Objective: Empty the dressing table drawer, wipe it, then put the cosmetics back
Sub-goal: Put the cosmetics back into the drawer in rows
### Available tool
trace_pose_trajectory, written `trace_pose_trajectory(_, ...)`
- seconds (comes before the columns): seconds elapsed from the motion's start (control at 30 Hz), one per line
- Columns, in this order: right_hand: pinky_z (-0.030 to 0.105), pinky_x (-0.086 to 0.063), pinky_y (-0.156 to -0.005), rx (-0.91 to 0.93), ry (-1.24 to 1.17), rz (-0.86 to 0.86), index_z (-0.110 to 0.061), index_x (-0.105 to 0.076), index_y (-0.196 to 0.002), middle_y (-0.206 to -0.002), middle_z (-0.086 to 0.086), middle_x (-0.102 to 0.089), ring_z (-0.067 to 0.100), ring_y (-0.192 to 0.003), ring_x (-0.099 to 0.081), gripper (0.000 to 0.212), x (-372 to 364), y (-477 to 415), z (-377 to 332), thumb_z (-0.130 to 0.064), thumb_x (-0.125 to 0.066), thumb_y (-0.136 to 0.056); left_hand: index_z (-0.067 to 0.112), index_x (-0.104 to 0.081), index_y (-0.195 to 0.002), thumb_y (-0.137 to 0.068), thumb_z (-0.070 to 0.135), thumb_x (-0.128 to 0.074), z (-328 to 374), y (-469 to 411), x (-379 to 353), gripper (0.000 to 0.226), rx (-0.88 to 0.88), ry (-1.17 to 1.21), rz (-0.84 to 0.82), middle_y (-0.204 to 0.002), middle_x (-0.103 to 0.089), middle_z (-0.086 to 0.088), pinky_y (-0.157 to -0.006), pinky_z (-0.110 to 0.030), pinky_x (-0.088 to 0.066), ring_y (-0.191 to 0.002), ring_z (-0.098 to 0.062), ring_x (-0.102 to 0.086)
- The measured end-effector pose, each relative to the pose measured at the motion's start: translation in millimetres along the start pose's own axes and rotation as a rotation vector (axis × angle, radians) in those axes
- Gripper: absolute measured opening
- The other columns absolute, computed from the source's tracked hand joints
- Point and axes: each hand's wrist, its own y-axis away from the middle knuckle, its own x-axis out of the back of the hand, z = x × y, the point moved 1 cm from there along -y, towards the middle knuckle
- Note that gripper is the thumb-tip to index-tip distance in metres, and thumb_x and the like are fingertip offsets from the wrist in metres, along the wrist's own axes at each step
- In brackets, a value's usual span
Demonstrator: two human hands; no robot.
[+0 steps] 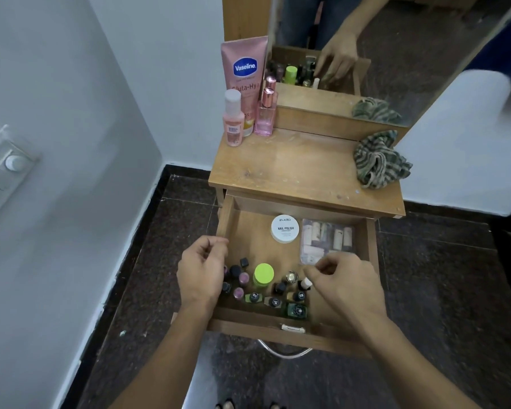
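Note:
The wooden drawer [227,214] is pulled out below the dressing table top [292,169]. Inside it lie a white nail polish remover jar [285,228], a clear pouch of small tubes [326,239], a bottle with a lime-green cap [263,274] and several small nail polish bottles [273,302] along the front. My left hand [202,273] hovers over the drawer's left side, fingers loosely curled, holding nothing. My right hand [345,286] hovers over the right front, fingers curled above the bottles, also with nothing in it.
On the table top stand a pink Vaseline tube [244,69], a small pink bottle [233,119] and a pink perfume bottle [266,113] at the back left. A crumpled striped green cloth [378,162] lies at the right. A mirror [396,54] rises behind. White walls flank the table.

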Motion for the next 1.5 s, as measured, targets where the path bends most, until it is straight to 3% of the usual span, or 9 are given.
trace_pose_trajectory(0.37, 0.039, -0.059, -0.084, 0.25, -0.305, 0.263, -0.023, -0.08, -0.092, -0.081, -0.009, -0.076, 0.015, -0.083, -0.073, 0.018, 68.3, -79.7, -115.0, -0.032, -0.066, -0.084, 0.031, -0.073, -0.081, -0.082, 0.036, -0.059, 2.8, -0.6, 0.5, 0.015, 0.016, 0.041, -0.032, -0.069, -0.069, 0.002, -0.067, -0.057, -0.057, -0.061, -0.019, -0.06)
trace_pose_trajectory(0.53, 0.026, -0.049, -0.072, 0.396, -0.289, 0.377, -0.026, -0.074, -0.102, -0.091, -0.012, -0.068, 0.008, -0.09, -0.065, 0.015, 76.7, -125.3, -199.6, -0.033, -0.067, -0.091, 0.034, -0.073, -0.081, -0.079, 0.034, -0.059, 2.9, -1.8, 0.9, 0.014, 0.012, 0.025, -0.034, -0.072, -0.071, 0.006, -0.074, -0.056, -0.058, -0.066, -0.02, -0.064)
trace_pose_trajectory(0.67, 0.03, -0.053, -0.073, 0.365, -0.209, 0.407, -0.027, -0.073, -0.106, -0.093, -0.011, -0.069, 0.011, -0.09, -0.065, 0.019, 64.0, -152.0, -225.9, -0.031, -0.069, -0.088, 0.033, -0.074, -0.081, -0.089, 0.023, -0.064, 0.1, -3.2, 2.2, 0.017, 0.0, 0.016, -0.03, -0.073, -0.071, 0.008, -0.075, -0.054, -0.059, -0.068, -0.019, -0.065)
trace_pose_trajectory(0.77, 0.031, -0.053, -0.074, 0.353, -0.184, 0.416, -0.028, -0.073, -0.108, -0.098, -0.009, -0.073, 0.015, -0.094, -0.067, 0.02, 57.5, -158.2, -223.0, -0.03, -0.068, -0.088, 0.029, -0.074, -0.082, -0.093, 0.015, -0.064, -1.4, -2.9, 2.3, 0.02, -0.008, 0.0, -0.022, -0.073, -0.071, 0.009, -0.076, -0.053, -0.059, -0.069, -0.019, -0.066)
trace_pose_trajectory(0.9, 0.022, -0.04, -0.062, 0.415, -0.152, 0.415, -0.027, -0.067, -0.104, -0.085, -0.013, -0.06, 0.008, -0.08, -0.057, 0.012, 56.1, -157.7, -214.8, -0.029, -0.069, -0.093, 0.029, -0.073, -0.081, -0.092, 0.016, -0.064, -2.9, -2.9, 2.3, 0.019, -0.032, -0.021, -0.009, -0.072, -0.071, 0.009, -0.071, -0.049, -0.058, -0.066, -0.021, -0.067)
trace_pose_trajectory(1.1, 0.027, -0.056, -0.073, 0.429, -0.131, 0.385, -0.028, -0.062, -0.098, -0.088, -0.012, -0.065, 0.006, -0.083, -0.064, 0.02, 62.5, -157.8, -209.8, -0.027, -0.079, -0.087, 0.035, -0.073, -0.081, -0.087, 0.025, -0.062, -5.0, -3.4, 1.8, 0.015, -0.035, -0.014, -0.02, -0.071, -0.071, 0.008, -0.071, -0.053, -0.059, -0.064, -0.018, -0.066)
trace_pose_trajectory(1.23, 0.02, -0.054, -0.069, 0.459, -0.179, 0.407, -0.026, -0.063, -0.096, -0.087, -0.011, -0.067, 0.003, -0.081, -0.065, 0.02, 74.2, -142.4, -187.7, -0.026, -0.08, -0.086, 0.035, -0.073, -0.081, -0.081, 0.032, -0.06, -6.0, -3.0, 0.7, 0.013, -0.013, -0.011, -0.018, -0.07, -0.071, 0.007, -0.069, -0.057, -0.059, -0.065, -0.02, -0.067)
trace_pose_trajectory(1.3, 0.026, -0.058, -0.073, 0.473, -0.206, 0.411, -0.023, -0.065, -0.096, -0.084, -0.012, -0.067, 0.002, -0.079, -0.066, 0.023, 81.6, -128.3, -166.4, -0.03, -0.082, -0.083, 0.036, -0.073, -0.082, -0.078, 0.035, -0.059, -6.2, -4.1, 0.0, 0.015, -0.002, -0.004, -0.02, -0.073, -0.072, 0.008, -0.072, -0.058, -0.059, -0.07, -0.023, -0.068)
trace_pose_trajectory(1.5, 0.035, -0.06, -0.076, 0.45, -0.228, 0.358, -0.021, -0.066, -0.096, -0.085, -0.014, -0.068, 0.001, -0.081, -0.068, 0.023, 77.8, -60.7, -75.0, -0.035, -0.08, -0.084, 0.027, -0.074, -0.083, -0.084, 0.028, -0.06, -6.1, -1.1, -2.2, 0.013, -0.008, 0.015, -0.005, -0.075, -0.072, 0.003, -0.065, -0.042, -0.056, -0.06, -0.016, -0.062)
